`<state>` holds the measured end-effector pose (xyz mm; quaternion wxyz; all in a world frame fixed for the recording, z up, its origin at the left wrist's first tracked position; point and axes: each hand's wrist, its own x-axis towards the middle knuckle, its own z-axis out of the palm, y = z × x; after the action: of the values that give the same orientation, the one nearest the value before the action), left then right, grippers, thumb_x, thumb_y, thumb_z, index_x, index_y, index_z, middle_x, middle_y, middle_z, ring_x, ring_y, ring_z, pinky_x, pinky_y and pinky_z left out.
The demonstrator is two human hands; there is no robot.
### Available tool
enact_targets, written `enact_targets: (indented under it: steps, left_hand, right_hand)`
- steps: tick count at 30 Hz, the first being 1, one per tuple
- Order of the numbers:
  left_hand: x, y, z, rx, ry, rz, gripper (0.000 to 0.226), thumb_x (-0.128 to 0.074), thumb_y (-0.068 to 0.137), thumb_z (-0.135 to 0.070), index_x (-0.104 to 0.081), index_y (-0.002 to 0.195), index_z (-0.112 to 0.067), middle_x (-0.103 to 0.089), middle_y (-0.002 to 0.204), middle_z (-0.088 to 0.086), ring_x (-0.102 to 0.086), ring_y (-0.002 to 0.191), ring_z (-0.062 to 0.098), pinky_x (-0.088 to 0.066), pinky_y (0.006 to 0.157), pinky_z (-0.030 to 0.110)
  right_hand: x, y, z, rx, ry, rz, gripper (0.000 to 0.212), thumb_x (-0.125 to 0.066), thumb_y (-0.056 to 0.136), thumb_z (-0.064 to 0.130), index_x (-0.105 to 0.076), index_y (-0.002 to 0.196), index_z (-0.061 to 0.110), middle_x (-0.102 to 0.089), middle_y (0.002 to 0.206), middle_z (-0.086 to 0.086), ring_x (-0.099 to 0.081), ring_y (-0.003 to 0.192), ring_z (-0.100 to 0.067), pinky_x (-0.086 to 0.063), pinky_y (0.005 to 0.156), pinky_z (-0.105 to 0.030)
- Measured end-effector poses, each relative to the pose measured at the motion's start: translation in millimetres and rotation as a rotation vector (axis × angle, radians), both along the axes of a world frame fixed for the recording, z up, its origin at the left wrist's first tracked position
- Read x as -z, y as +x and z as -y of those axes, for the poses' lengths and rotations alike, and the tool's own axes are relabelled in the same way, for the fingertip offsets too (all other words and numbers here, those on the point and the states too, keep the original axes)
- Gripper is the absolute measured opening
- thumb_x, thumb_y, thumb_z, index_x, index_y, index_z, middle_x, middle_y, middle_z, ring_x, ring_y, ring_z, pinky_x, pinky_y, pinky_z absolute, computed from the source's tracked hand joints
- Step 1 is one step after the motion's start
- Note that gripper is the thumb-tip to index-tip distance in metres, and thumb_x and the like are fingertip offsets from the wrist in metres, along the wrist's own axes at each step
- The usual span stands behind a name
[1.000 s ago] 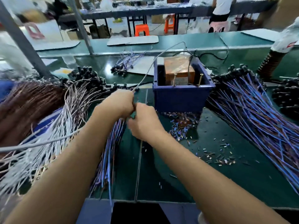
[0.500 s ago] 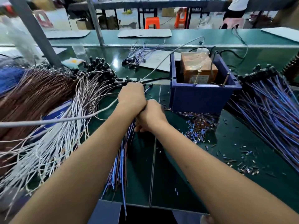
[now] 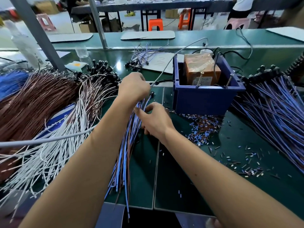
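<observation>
A bundle of blue and brown wires (image 3: 122,163) runs down the middle of the green worktable (image 3: 189,183) toward the near edge. My left hand (image 3: 133,88) grips the bundle's far end, where black connector tips (image 3: 152,93) stick out past the fist. My right hand (image 3: 154,120) sits just below and to the right, fingers curled into the wires partway down the bundle. A grey cable (image 3: 172,56) passes under my left hand.
A blue bin (image 3: 204,97) holding an orange-wrapped box (image 3: 200,69) stands right of my hands, with wire offcuts (image 3: 202,129) spilled in front. Brown and white wire piles (image 3: 41,112) fill the left, blue wires (image 3: 276,119) the right. A grey post (image 3: 39,35) rises at back left.
My hands, pressed together at the bundle's top before, have separated. The right hand has slid down the wires toward me while the left keeps its grip.
</observation>
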<state>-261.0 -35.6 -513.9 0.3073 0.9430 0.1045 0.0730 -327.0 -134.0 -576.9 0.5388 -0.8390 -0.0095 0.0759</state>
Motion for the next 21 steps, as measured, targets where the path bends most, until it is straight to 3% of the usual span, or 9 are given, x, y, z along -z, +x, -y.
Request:
enact_targets:
  steps: [3,5,8,11,14,17,19,21]
  left_hand:
    - [-1.6,-2.2,5.8,0.01,-0.424,-0.077,0.011,-0.042,0.093,0.001,-0.053,0.091,-0.002,-0.066,0.094,0.027,-0.058,0.073,0.03,-0.047,0.067,0.034]
    - [-2.3,-8.9,10.3,-0.015,-0.596,-0.081,0.014,-0.034,0.095,0.004,-0.046,0.095,-0.003,-0.067,0.095,0.031,-0.055,0.061,0.025,-0.043,0.055,0.026]
    - [-6.9,-16.1,13.1,-0.063,-0.704,-0.035,0.021,-0.031,0.096,0.0,-0.044,0.112,-0.002,-0.072,0.091,0.025,-0.051,0.052,0.019,-0.035,0.048,0.02]
    - [-15.4,-20.1,13.2,-0.078,-0.721,-0.003,0.023,-0.029,0.097,-0.007,-0.044,0.115,-0.006,-0.078,0.083,0.015,-0.047,0.044,0.013,-0.031,0.047,0.021]
    - [-24.8,-23.6,17.3,-0.077,-0.83,0.052,0.019,-0.032,0.098,-0.011,-0.051,0.099,-0.008,-0.071,0.067,0.006,-0.048,0.049,0.015,-0.031,0.049,0.021]
    - [-35.4,-27.1,21.3,-0.027,-1.119,0.055,0.017,-0.039,0.102,-0.017,-0.046,0.086,-0.019,-0.045,0.056,-0.005,-0.033,0.047,0.01,-0.026,0.046,0.02]
    - [-43.5,-32.8,25.7,0.031,-1.275,0.089,0.025,-0.045,0.102,-0.019,-0.042,0.077,-0.022,-0.034,0.052,-0.009,-0.022,0.044,0.008,-0.019,0.039,0.02]
    - [-51.3,-39.0,29.8,0.085,-1.339,0.224,0.03,-0.051,0.101,-0.018,-0.044,0.071,-0.023,-0.032,0.05,-0.01,-0.02,0.044,0.008,-0.017,0.039,0.023]
  right_hand:
    - [2.1,-2.3,2.4,0.012,0.027,0.056,0.041,-0.069,0.092,0.06,-0.051,0.106,0.025,-0.072,0.096,0.001,-0.069,0.082,-0.024,-0.05,0.071,-0.036]
    - [3.0,-4.4,3.4,-0.013,0.063,0.126,0.029,-0.07,0.094,0.054,-0.058,0.108,0.031,-0.07,0.102,0.009,-0.068,0.09,-0.019,-0.048,0.076,-0.033]
    - [4.5,-6.5,6.5,-0.024,0.112,0.153,0.029,-0.069,0.094,0.055,-0.062,0.107,0.03,-0.069,0.098,0.011,-0.067,0.086,-0.014,-0.051,0.076,-0.032]
    - [7.7,-6.1,8.8,-0.013,0.114,0.155,0.04,-0.07,0.089,0.064,-0.057,0.101,0.028,-0.066,0.086,0.007,-0.059,0.069,-0.01,-0.043,0.061,-0.028]
    - [11.6,-6.4,8.0,-0.047,0.166,0.166,0.039,-0.069,0.086,0.067,-0.058,0.1,0.033,-0.062,0.079,0.007,-0.052,0.058,-0.008,-0.042,0.059,-0.027]
    - [12.6,-7.0,9.8,-0.106,0.251,0.187,0.035,-0.066,0.087,0.068,-0.062,0.101,0.036,-0.063,0.085,0.006,-0.055,0.062,-0.013,-0.044,0.06,-0.03]
    - [12.2,-7.9,11.0,-0.148,0.355,0.214,0.025,-0.064,0.095,0.057,-0.068,0.096,0.033,-0.059,0.081,0.0,-0.047,0.059,-0.021,-0.04,0.054,-0.031]
    - [11.7,-10.1,12.1,-0.175,0.469,0.229,0.027,-0.06,0.104,0.04,-0.075,0.084,0.028,-0.06,0.076,-0.005,-0.045,0.054,-0.019,-0.039,0.049,-0.025]
